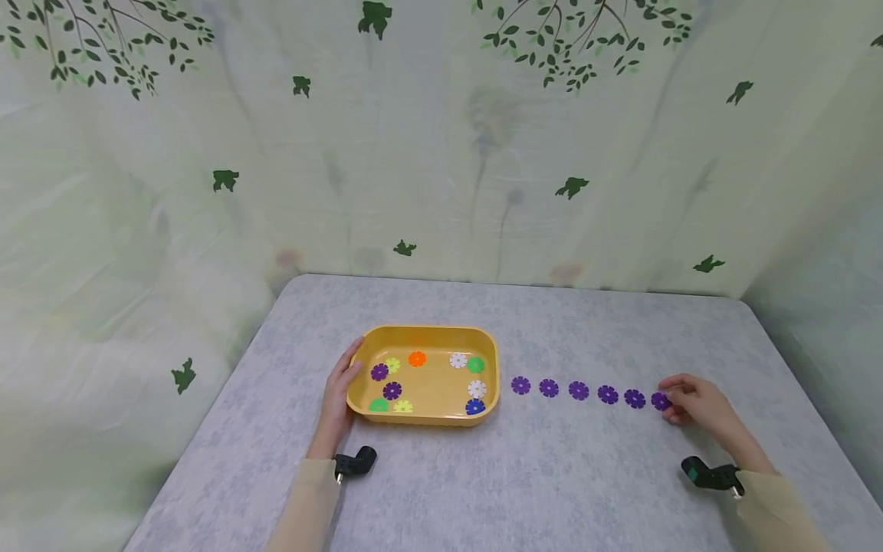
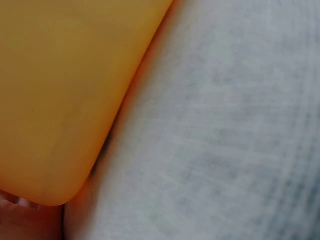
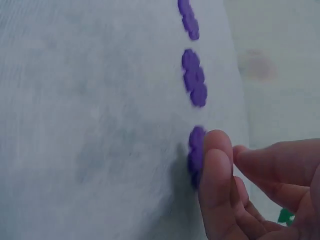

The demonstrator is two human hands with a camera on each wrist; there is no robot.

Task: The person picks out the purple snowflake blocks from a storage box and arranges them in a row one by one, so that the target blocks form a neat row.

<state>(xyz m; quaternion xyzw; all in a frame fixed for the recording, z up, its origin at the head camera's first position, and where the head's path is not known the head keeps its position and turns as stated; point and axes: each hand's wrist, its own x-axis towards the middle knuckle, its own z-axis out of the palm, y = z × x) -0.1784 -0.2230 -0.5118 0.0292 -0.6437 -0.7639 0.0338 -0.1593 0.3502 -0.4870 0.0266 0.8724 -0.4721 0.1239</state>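
Note:
At the left end of a yellow plastic tray (image 1: 428,421), my left hand (image 1: 337,395) grips the rim. The left wrist view shows the tray's outer wall (image 2: 60,100) close up, with a bit of the hand by its corner. On the right, my right hand (image 1: 702,404) pinches a purple flower-shaped disc (image 1: 659,401), the last of a row. Its fingertips (image 3: 217,150) partly cover this disc in the right wrist view. Several matching purple flower discs (image 1: 578,391) lie flat between it and the tray, spaced in a nearly straight line.
Inside the tray are loose flower discs: an orange one (image 1: 417,359), a blue one (image 1: 474,406), and several purple, white, green and yellow ones. A grey mottled cloth covers the table (image 1: 524,491). Behind it hangs a pale curtain (image 1: 441,153) with leaf prints.

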